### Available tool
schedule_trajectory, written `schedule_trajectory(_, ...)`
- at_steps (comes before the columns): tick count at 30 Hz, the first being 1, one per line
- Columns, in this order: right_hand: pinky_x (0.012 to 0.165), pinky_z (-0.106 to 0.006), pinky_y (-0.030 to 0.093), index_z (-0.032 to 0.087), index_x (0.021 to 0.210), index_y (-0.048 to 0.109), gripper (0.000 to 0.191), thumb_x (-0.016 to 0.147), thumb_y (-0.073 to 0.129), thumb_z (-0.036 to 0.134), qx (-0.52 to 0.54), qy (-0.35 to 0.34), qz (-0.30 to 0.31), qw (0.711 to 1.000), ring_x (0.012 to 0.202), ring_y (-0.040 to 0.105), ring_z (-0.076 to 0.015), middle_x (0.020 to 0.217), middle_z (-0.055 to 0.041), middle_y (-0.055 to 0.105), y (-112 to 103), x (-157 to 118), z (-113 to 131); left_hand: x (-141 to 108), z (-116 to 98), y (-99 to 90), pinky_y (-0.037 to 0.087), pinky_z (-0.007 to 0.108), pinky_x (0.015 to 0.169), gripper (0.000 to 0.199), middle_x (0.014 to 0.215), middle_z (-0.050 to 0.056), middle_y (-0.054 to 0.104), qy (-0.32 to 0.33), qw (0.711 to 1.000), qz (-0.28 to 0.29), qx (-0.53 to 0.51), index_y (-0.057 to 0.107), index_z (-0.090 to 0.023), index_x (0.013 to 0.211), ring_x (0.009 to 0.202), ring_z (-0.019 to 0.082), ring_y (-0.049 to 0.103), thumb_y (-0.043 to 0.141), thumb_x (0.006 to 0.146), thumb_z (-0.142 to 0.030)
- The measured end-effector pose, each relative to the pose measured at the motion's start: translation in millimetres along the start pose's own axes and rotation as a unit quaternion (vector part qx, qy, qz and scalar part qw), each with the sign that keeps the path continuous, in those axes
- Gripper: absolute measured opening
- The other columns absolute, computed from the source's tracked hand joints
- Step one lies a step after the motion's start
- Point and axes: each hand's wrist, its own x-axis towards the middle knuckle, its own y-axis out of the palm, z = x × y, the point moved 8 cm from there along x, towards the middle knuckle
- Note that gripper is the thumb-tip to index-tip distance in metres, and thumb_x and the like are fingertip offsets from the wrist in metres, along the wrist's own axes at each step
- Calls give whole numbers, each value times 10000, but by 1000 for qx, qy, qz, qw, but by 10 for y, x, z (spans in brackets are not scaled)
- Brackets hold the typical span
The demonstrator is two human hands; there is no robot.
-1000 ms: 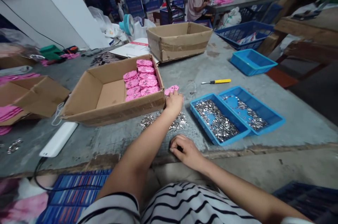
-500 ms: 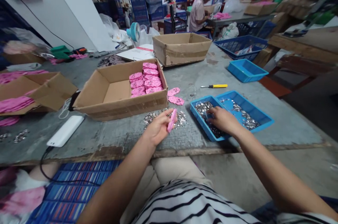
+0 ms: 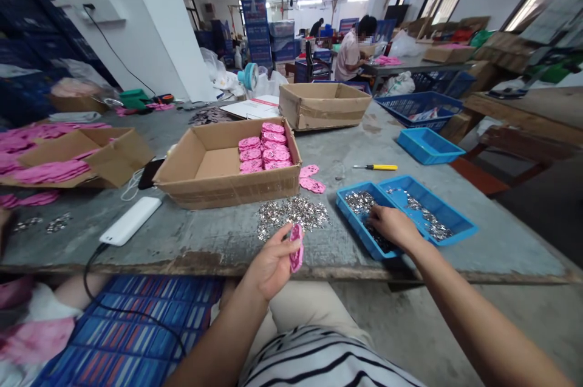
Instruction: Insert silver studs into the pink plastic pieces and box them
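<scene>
My left hand (image 3: pixel 273 260) is closed on a pink oval piece (image 3: pixel 296 248) with cut-out holes, held on edge between thumb and fingers above the table's front edge. My right hand (image 3: pixel 392 226) reaches into a blue tray (image 3: pixel 345 215); its fingers are curled together and their tips are hidden. In that tray lie small silver metal bits (image 3: pixel 359 201) and darker ones nearer me. Against it stands a second blue tray (image 3: pixel 460 235) with scattered silver bits. A heap of silver bits (image 3: pixel 294 212) is spread on the table beyond my left hand.
A cardboard box (image 3: pixel 228 191) holds stacks of pink pieces (image 3: pixel 276 155); loose pink pieces (image 3: pixel 312 184) lie beside it. Behind are a second box (image 3: pixel 323 116), a yellow-handled screwdriver (image 3: pixel 382 167) and another blue tray (image 3: pixel 430 153). A white power bank (image 3: pixel 130 221) lies left. Another person (image 3: pixel 348 56) sits farther back.
The pink piece in my left hand has turned so its holed face shows more. My right hand stays in the tray, its fingers more curled. The view has tilted upward.
</scene>
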Motion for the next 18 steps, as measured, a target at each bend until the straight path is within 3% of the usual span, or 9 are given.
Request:
schedule_trajectory(6,599,-261,380,206,878,676,234,897,451,268,50,29,-28,998,797,667,-222,879,-96,727,-44,-38,-110,-34,-7,-52,472,158,594,422,812,31,654,32,999,-20,-3,610,-126,998,624,66,590,640,634,86)
schedule_trajectory(12,626,-270,408,201,780,678,155,831,534,228,116,52,-76,989,792,666,-239,822,-84,729,-107,-18,-208,-11,-11,-167,434,167,532,297,645,-28,584,56,998,-22,-26,619,-124,777,544,60,536,775,549,-15)
schedule_trajectory(15,636,-280,414,199,726,661,124,793,557,210,134,66,-93,984,786,665,-248,797,-85,727,-122,-1,-269,-13,-61,-225,418,171,523,364,599,-48,558,93,994,-39,-30,576,-135,687,534,60,515,853,453,-103)
schedule_trajectory(18,647,-277,421,202,678,632,103,754,563,188,169,79,-102,977,788,664,-238,800,-73,729,-119,21,-331,-21,-105,-235,403,175,521,424,613,-52,572,112,992,-51,-15,588,-142,719,533,60,505,869,402,-143)
